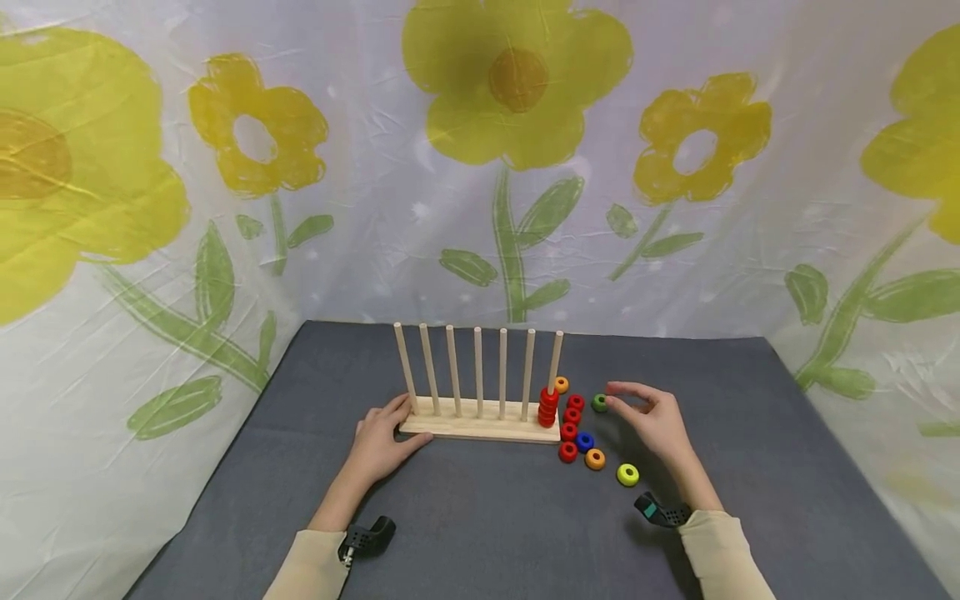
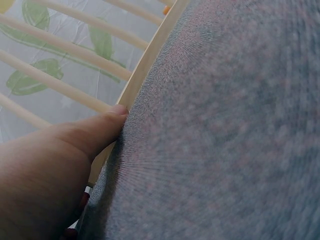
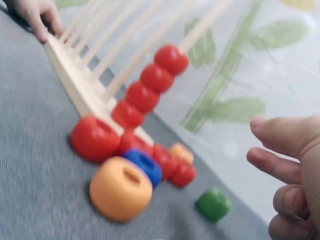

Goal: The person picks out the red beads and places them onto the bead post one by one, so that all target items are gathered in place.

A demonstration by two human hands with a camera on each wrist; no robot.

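A wooden peg stand [image 1: 480, 425] with a row of upright pegs stands on the dark cloth. My left hand [image 1: 378, 446] holds its left end, thumb along the front edge and fingers at the far side; the thumb [image 2: 107, 122] shows against the base in the left wrist view. Several red beads [image 1: 548, 407] are stacked on the rightmost peg. My right hand [image 1: 654, 421] hovers right of the stand, thumb and index finger apart beside a green bead [image 1: 599, 403]. In the right wrist view that green bead [image 3: 214, 205] lies on the cloth, apart from the fingers.
Right of the stand lie several loose red beads [image 1: 568, 452], a blue bead [image 1: 585, 442], an orange bead [image 1: 595, 459] and a yellow bead [image 1: 627, 475]. Another orange bead [image 1: 562, 385] sits behind the stacked peg. A flowered curtain [image 1: 360, 250] hangs behind the table.
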